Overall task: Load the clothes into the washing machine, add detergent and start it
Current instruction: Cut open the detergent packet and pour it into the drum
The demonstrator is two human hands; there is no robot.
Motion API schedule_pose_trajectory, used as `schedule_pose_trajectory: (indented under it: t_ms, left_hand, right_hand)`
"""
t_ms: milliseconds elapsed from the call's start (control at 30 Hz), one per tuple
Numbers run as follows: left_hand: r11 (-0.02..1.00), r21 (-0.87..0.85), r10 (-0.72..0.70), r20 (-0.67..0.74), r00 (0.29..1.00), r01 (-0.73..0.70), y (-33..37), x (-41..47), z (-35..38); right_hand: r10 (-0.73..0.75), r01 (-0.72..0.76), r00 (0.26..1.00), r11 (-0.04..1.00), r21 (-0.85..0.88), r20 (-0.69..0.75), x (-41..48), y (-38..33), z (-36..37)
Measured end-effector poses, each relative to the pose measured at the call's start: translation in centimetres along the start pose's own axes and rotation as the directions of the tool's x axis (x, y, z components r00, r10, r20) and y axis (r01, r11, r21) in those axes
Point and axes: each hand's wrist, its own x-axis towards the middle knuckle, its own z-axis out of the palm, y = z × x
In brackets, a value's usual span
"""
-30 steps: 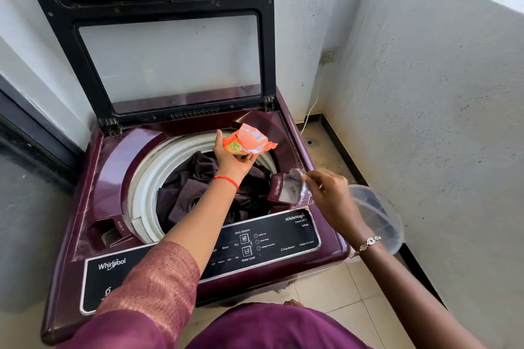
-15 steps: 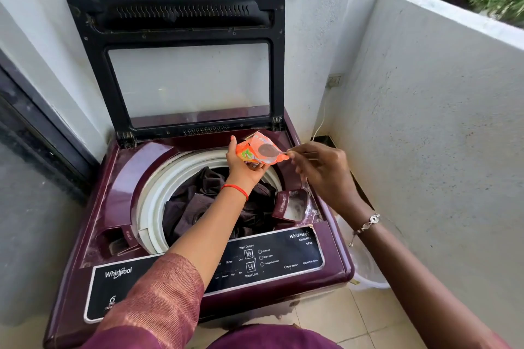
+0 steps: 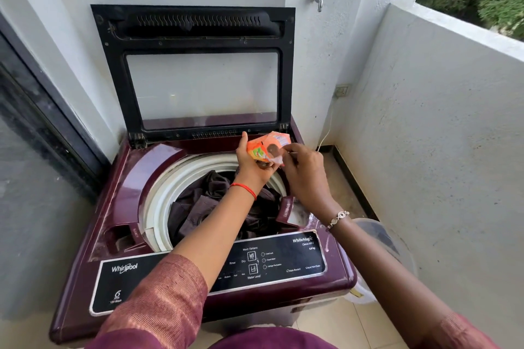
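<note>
Head: both hands (image 3: 252,164) (image 3: 304,176) on sachet (image 3: 268,144)

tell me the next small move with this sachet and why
Probably pull the pinched edge to tear it open: the left hand grips the orange sachet above the clothes, the right hand pinches its edge, and the detergent drawer sits open below.

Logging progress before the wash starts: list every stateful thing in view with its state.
Washer lid: open, raised upright.
Drum: loaded with dark clothes.
Detergent drawer: open.
Detergent sachet: held above the washer; opened or not, cannot tell.
Left hand: grips the sachet.
Right hand: pinches the sachet's edge.
</note>
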Motion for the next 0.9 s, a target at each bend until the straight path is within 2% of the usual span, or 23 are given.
schedule_pose_trajectory:
  t_ms: [33, 67, 100, 133, 167, 200, 267, 333, 433, 567, 633, 700, 800, 900]
  left_hand:
    - [0.995, 0.040, -0.090, 0.016, 0.996, 0.090, 3.2, -8.3, 3.8]
    - [0.993, 0.034, -0.109, -0.021, 0.994, 0.110, 3.7, -10.6, 4.6]
    - [0.992, 0.121, -0.034, -0.016, 0.999, 0.036, 3.7, -9.7, 4.2]
    - [0.997, 0.071, -0.006, -0.076, 0.997, 0.012, 3.4, -10.3, 4.7]
    - [0.996, 0.090, -0.026, -0.023, 0.999, 0.028, 3.2, -10.1, 4.4]
    - [0.990, 0.142, -0.004, -0.079, 0.997, 0.015, 3.1, -10.0, 4.5]
    - [0.998, 0.054, -0.036, -0.081, 0.996, 0.041, 3.4, -10.3, 4.5]
    - [0.999, 0.021, -0.026, -0.020, 0.999, 0.026, 3.5, -10.3, 4.5]
    - [0.999, 0.014, -0.028, -0.025, 0.999, 0.029, 3.4, -9.9, 4.3]
    - [0.999, -0.035, -0.026, -0.086, 0.996, 0.024, 3.7, -9.3, 4.1]
    - [0.999, -0.052, -0.013, -0.089, 0.996, 0.008, 3.9, -8.8, 3.8]
    - [0.997, -0.071, -0.020, -0.066, 0.998, 0.015, 4.1, -8.6, 3.7]
    - [0.995, -0.096, -0.011, -0.044, 0.999, 0.007, 4.2, -8.4, 3.5]
    - [0.995, -0.103, -0.025, -0.075, 0.997, 0.017, 4.2, -8.2, 3.4]
  right_hand:
    - [0.029, -0.028, 0.997, 1.000, 0.010, -0.075, -0.1, 1.1, 0.6]
    - [0.061, -0.056, 0.990, 0.997, 0.044, -0.126, 0.0, 1.8, 1.1]
    - [0.122, -0.107, 0.980, 0.989, 0.102, -0.156, 0.2, 1.8, 1.3]
    - [0.168, -0.142, 0.971, 0.977, 0.156, -0.168, 0.4, 1.5, 1.3]
    - [0.214, -0.178, 0.962, 0.962, 0.205, -0.171, 0.5, 1.4, 1.3]
    - [0.263, -0.215, 0.952, 0.939, 0.270, -0.157, 0.6, 1.2, 1.3]
    - [0.354, -0.290, 0.928, 0.878, 0.380, -0.112, 0.7, 1.5, 1.3]
    - [0.430, -0.346, 0.902, 0.779, 0.523, -0.044, 0.7, 1.7, 1.2]
    - [0.515, -0.410, 0.853, 0.569, 0.713, 0.079, 1.0, 1.6, 0.8]
    - [0.588, -0.466, 0.783, 0.339, 0.818, 0.203, 1.3, 1.8, 0.5]
    - [0.603, -0.449, 0.767, 0.263, 0.854, 0.218, 1.3, 1.9, 0.2]
    - [0.615, -0.424, 0.765, 0.261, 0.867, 0.189, 1.3, 1.9, 0.0]
    - [0.615, -0.387, 0.778, 0.309, 0.869, 0.128, 1.0, 1.8, -0.5]
    - [0.615, -0.359, 0.784, 0.331, 0.873, 0.089, 0.7, 1.7, -1.1]
